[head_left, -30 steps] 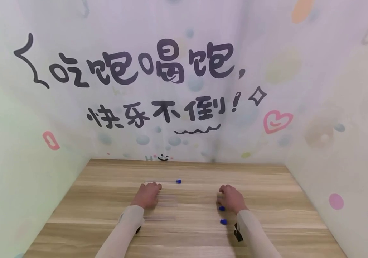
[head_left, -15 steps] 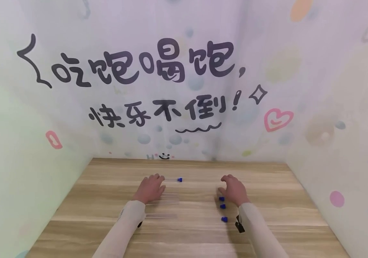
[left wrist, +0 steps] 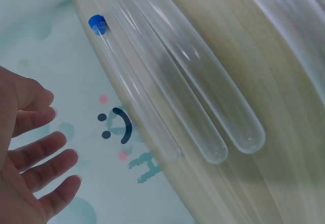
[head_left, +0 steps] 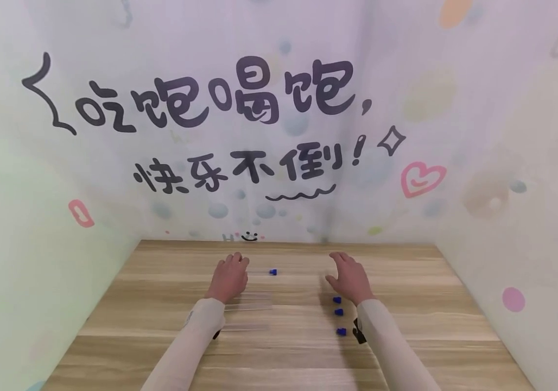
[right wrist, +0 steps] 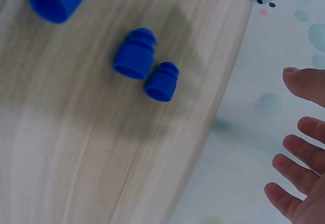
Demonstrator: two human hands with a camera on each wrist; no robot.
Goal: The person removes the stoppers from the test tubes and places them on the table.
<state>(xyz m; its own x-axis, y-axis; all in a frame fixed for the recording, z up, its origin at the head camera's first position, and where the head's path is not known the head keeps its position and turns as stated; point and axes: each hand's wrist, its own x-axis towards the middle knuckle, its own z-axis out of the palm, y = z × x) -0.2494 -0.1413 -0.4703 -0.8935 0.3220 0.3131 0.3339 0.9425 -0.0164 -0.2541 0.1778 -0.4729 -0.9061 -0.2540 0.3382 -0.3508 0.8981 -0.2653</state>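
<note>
My left hand [head_left: 230, 279] hovers over the back left of the table, loosely curled fingers holding nothing. Below it lies a test tube [left wrist: 137, 93] with a blue cap [left wrist: 98, 25] on its end, partly hidden by the hand in the head view. Nearer me are two uncapped clear test tubes [left wrist: 167, 76] side by side, and another tube [left wrist: 294, 23] farther apart. On the right, my right hand [head_left: 350, 279] is raised with fingers spread and empty, just beyond three loose blue caps [right wrist: 134, 54] lined up on the wood.
The wooden table [head_left: 289, 369] meets a patterned back wall [head_left: 186, 217] just beyond both hands. Side walls [head_left: 528, 244] flank it. A black wrist device [head_left: 359, 331] shows at the right sleeve.
Both hands have moved away from me toward the back of the table and lifted. The right hand has left the caps, so a third one shows. Tubes and caps stay put.
</note>
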